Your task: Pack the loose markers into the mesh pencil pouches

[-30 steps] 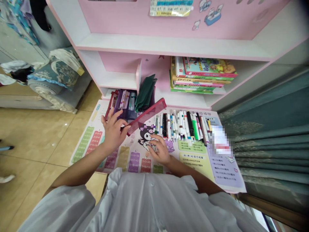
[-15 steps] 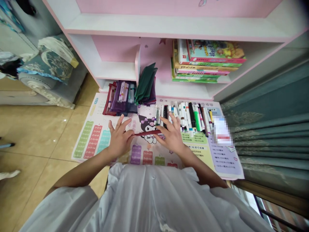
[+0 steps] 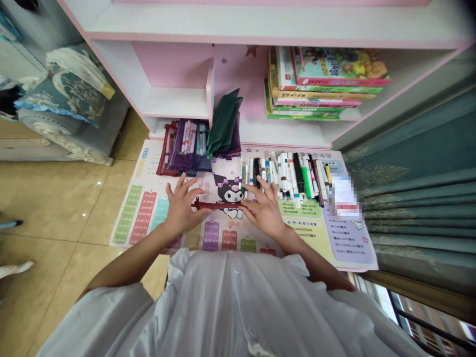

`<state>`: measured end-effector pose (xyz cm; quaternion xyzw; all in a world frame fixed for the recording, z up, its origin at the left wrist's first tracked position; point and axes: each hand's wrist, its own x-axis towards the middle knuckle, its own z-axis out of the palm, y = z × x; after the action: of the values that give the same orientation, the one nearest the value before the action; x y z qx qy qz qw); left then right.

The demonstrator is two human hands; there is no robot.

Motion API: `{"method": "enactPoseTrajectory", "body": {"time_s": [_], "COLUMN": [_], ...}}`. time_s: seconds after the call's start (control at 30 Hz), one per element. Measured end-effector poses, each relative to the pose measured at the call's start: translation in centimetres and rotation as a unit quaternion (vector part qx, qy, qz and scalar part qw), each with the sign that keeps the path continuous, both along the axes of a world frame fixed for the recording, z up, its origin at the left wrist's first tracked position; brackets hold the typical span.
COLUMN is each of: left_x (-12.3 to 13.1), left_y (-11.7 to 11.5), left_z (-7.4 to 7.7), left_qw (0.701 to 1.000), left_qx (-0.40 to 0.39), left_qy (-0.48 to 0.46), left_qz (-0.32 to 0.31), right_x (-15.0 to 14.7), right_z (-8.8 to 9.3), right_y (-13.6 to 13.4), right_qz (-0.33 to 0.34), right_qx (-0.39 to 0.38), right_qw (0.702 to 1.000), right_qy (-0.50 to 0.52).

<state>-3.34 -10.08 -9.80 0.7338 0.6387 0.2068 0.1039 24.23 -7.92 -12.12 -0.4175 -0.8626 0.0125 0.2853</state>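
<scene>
A dark red zip pouch [image 3: 220, 205] is seen almost edge-on, stretched level between my two hands over the printed desk mat [image 3: 238, 235]. My left hand [image 3: 181, 206] pinches its left end between thumb and forefinger, where a small zip pull shows. My right hand [image 3: 265, 208] grips the right end the same way. The other fingers of both hands are spread. Beyond my right hand lies a row of markers [image 3: 284, 173], mostly white, with a black and a green one. Past my left hand, a purple mesh pouch [image 3: 180, 153] and a red pouch [image 3: 162, 161] hold pens.
Folded dark green pouches [image 3: 225, 124] lean against the shelf divider [image 3: 210, 94]. Several books [image 3: 316, 96] are stacked on the right of the shelf unit. A blurred-out pale object [image 3: 345, 196] lies at the mat's right edge, beside a teal curtain [image 3: 416, 198].
The pouch's left end with its zip pull now shows above my left thumb, where it was covered before. The head view has shifted slightly; both hands stay nearly in place.
</scene>
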Motion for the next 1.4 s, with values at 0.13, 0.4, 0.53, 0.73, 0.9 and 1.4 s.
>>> {"method": "enactPoseTrajectory", "body": {"time_s": [0.13, 0.4, 0.53, 0.73, 0.9, 1.4], "left_x": [-1.9, -3.6, -3.3, -2.9, -3.2, -3.4], "left_y": [0.6, 1.9, 3.1, 3.9, 3.5, 3.6], "left_z": [0.0, 0.0, 0.9, 0.7, -0.3, -1.3], "left_qw": [0.999, 0.986, 0.972, 0.962, 0.959, 0.956], "left_qx": [-0.030, -0.113, -0.155, -0.165, -0.159, -0.133], "left_qy": [-0.017, -0.095, -0.102, -0.131, -0.154, -0.176], "left_qz": [0.009, -0.082, -0.147, -0.176, -0.176, -0.193], "right_x": [-0.1, -1.4, -3.8, -8.3, -11.0, -12.4], "right_z": [0.3, 1.5, 2.6, 3.3, 3.4, 4.3], "right_y": [-0.1, -0.2, 0.7, 2.1, 2.2, 2.2], "right_qz": [-0.007, 0.003, 0.011, 0.035, 0.014, -0.027], "right_qx": [-0.011, -0.074, -0.129, -0.238, -0.291, -0.353], "right_qw": [1.000, 0.997, 0.992, 0.970, 0.957, 0.935], "right_qy": [-0.010, -0.026, 0.008, 0.033, 0.010, 0.000]}}
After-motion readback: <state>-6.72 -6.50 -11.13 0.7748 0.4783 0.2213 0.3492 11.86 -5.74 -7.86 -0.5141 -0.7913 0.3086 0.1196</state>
